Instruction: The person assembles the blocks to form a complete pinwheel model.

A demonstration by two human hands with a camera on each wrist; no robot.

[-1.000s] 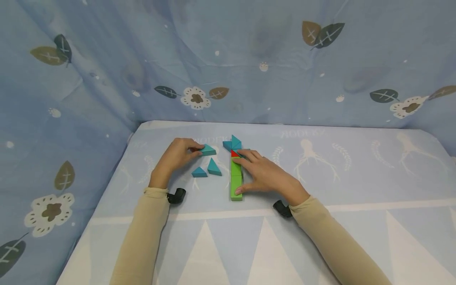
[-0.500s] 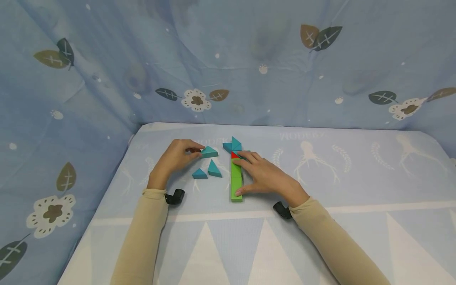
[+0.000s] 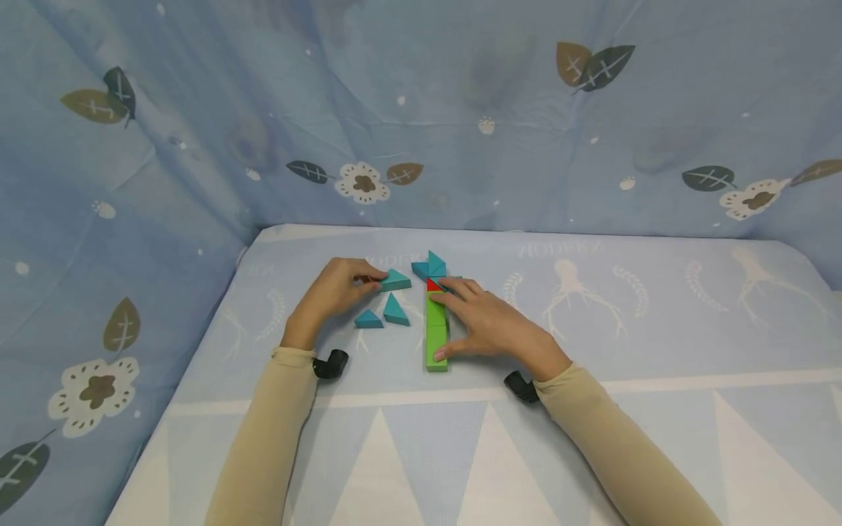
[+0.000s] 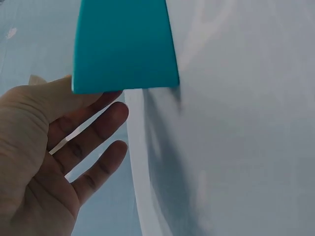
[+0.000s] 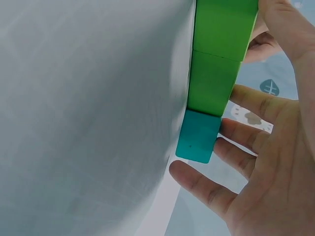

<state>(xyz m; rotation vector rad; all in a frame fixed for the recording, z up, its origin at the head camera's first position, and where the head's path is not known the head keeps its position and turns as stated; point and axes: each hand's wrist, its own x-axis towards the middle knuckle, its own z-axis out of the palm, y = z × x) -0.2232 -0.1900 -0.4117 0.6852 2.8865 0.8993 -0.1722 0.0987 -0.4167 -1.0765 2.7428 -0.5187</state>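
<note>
My left hand (image 3: 332, 296) pinches a teal triangular block (image 3: 396, 280) by its left end. In the left wrist view this block (image 4: 125, 44) fills the top, gripped between thumb and forefinger while the other fingers spread below. My right hand (image 3: 496, 321) lies with outstretched fingers over a column of green blocks (image 3: 436, 336), its thumb on the near one. Above the green sits a small red triangle (image 3: 432, 285), topped by teal triangular blocks (image 3: 437, 267). The right wrist view shows fingertips against the green blocks (image 5: 214, 83) and a teal block (image 5: 198, 136) at their end.
Two loose teal triangular blocks (image 3: 395, 310) lie left of the green column. A black device (image 3: 331, 364) is at the left wrist, another black device (image 3: 522, 386) at the right. The table (image 3: 631, 453) has a patterned cover; a blue patterned curtain (image 3: 460, 109) hangs behind it.
My left hand has shifted right with the teal triangular block, bringing it closer to the column. The right hand stays in place on the green blocks.
</note>
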